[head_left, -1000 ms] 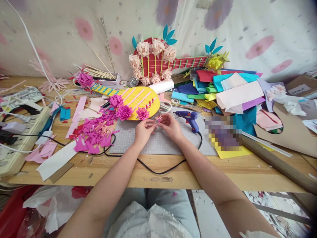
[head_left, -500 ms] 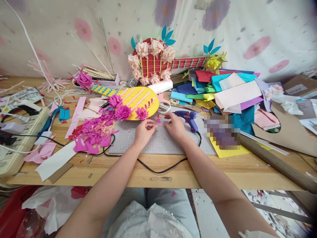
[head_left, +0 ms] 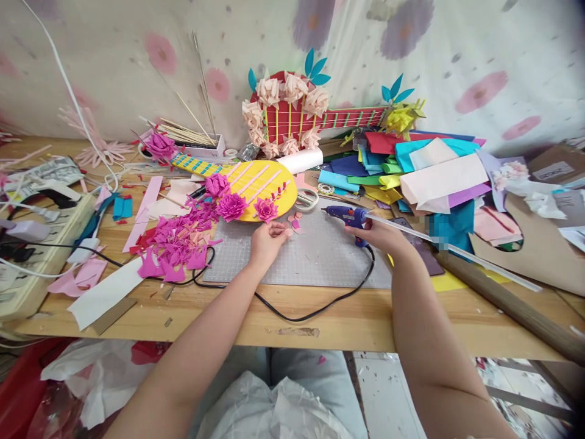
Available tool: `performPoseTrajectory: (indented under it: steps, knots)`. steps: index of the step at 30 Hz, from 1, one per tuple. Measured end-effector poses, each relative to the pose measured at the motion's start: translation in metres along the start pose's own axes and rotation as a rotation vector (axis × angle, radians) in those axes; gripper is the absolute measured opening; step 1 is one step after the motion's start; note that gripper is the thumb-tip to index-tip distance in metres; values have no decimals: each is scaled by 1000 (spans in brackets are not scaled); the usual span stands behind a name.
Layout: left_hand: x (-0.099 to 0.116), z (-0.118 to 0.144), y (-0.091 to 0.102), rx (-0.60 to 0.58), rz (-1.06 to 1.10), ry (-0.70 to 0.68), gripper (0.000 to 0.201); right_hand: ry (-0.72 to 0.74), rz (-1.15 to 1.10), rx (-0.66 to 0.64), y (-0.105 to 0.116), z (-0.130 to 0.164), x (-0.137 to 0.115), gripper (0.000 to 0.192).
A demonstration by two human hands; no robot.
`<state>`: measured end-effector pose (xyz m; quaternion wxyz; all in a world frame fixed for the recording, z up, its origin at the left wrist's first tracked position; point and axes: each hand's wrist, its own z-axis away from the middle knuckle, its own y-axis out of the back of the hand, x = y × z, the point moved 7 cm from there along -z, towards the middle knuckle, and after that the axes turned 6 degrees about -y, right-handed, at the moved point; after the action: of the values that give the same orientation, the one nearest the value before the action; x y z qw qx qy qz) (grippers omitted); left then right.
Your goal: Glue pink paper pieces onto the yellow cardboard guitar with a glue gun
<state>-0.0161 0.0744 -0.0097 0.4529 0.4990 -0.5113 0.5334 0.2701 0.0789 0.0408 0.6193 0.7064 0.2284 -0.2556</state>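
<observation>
My right hand grips the handle of the blue glue gun, whose nozzle points left over the grey cutting mat. A long clear glue stick sticks out of the gun's back toward the right. My left hand rests on the mat with its fingers pinched on a small pink paper piece, beside several loose pink petals. Just beyond lies a yellow paper guitar with magenta flowers glued along its lower edge.
A heap of magenta paper scraps lies left of the mat, over a black cable. Scissors sit behind the petals. A red paper guitar leans on the wall. Coloured paper sheets and cardboard crowd the right; a power strip is at left.
My right hand left the small pink pieces, moved right and took hold of the glue gun. My left hand stayed on the mat holding the pink piece.
</observation>
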Motion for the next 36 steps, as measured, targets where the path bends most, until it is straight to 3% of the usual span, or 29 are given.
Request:
performPoseTrajectory:
  steps: [4, 7, 10, 12, 14, 19, 36]
  knots:
    - [-1, -1, 1, -3, 8, -2, 19, -196, 21, 94, -21, -2, 5, 38]
    - [0, -1, 1, 9, 16, 15, 19, -229, -203, 115, -23, 7, -6, 40]
    - [3, 0, 1, 21, 30, 49, 19, -148, -469, -111, -33, 19, -31, 44]
    - [5, 1, 0, 19, 34, 65, 18, -106, -501, -287, -42, 29, -46, 45]
    - [6, 1, 0, 17, 30, 74, 17, -101, -439, -373, -50, 35, -52, 45]
    - [6, 2, 2, 37, 12, 87, 17, -72, -269, -320, -57, 33, -53, 43]
    - [8, 3, 0, 29, 18, 93, 14, -34, -200, -260, -55, 31, -60, 46]
